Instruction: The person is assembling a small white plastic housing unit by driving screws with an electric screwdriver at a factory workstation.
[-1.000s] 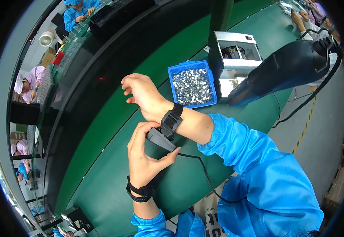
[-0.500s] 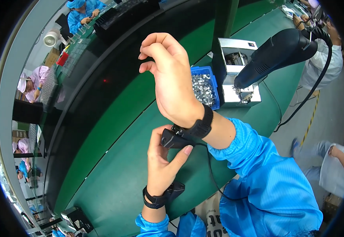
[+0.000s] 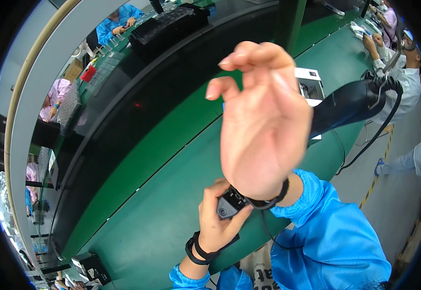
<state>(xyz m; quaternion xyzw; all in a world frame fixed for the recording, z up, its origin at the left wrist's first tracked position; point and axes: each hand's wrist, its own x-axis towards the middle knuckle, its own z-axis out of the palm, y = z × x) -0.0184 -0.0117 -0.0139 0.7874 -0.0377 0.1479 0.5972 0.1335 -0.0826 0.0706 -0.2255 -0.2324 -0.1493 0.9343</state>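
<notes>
Right hand (image 3: pixel 266 121) is raised nearest the viewer, palm showing, fingers apart and loosely curled, with nothing in it; it is perhaps held up to put its wrist within easy reach. A black strap (image 3: pixel 271 203) circles that wrist, and a small grey box (image 3: pixel 227 209) with a round lens sits against it. The left hand (image 3: pixel 213 224) pinches this box, fingers on one side and thumb on the other, likely to steady it at the strap; whether it is fastened, I cannot tell. A black cord (image 3: pixel 290 248) runs beside the wrist and over the blue sleeve (image 3: pixel 336 222). Below lies the green counter (image 3: pixel 157 208). Beyond the right hand, partly hidden by it, stands a white machine (image 3: pixel 309 75). A black tool (image 3: pixel 350 106) slants beside it, apparently hung from a metal hook so that it needs no holding. Farthest off, a co-worker in blue (image 3: pixel 106 30) sits across the dark strip (image 3: pixel 171 77).
</notes>
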